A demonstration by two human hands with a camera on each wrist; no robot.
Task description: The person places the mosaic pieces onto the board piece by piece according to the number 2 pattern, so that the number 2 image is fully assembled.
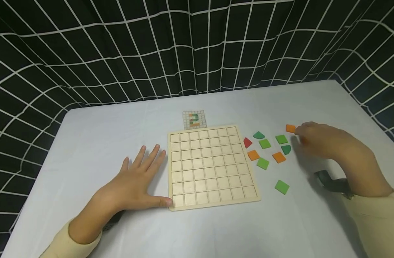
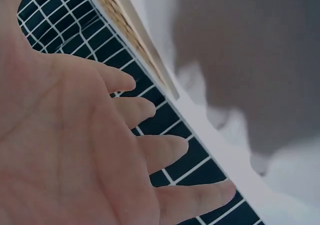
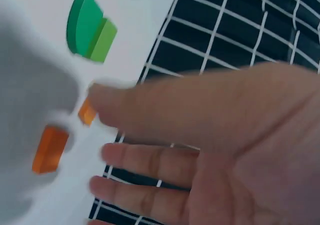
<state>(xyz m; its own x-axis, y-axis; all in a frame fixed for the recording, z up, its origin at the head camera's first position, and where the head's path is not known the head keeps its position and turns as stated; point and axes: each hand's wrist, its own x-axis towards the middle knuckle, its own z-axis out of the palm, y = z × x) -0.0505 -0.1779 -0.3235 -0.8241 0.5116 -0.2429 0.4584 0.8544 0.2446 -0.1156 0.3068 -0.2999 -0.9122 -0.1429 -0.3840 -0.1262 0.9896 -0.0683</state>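
Observation:
My left hand [image 1: 132,184] lies spread, its thumb at the lower-left corner of a wooden grid board [image 1: 200,164]. The left wrist view shows the palm of this hand with its fingers apart. To the right, my right hand [image 1: 335,141] hovers low over the table, beside an orange square tile [image 1: 290,128]. In the right wrist view its fingers look loosely extended and hold nothing visible. Its thumb partly hides one orange tile [image 3: 87,111]. Another orange tile [image 3: 50,149] lies on the cloth nearby.
Green square tiles [image 1: 282,187], dark green quarter-round tiles [image 1: 286,149], a red piece [image 1: 247,142] and more orange squares [image 1: 279,157] lie between board and right hand. Behind the board is a small pattern card [image 1: 195,120]. A black gridded curtain [image 1: 197,53] borders the table.

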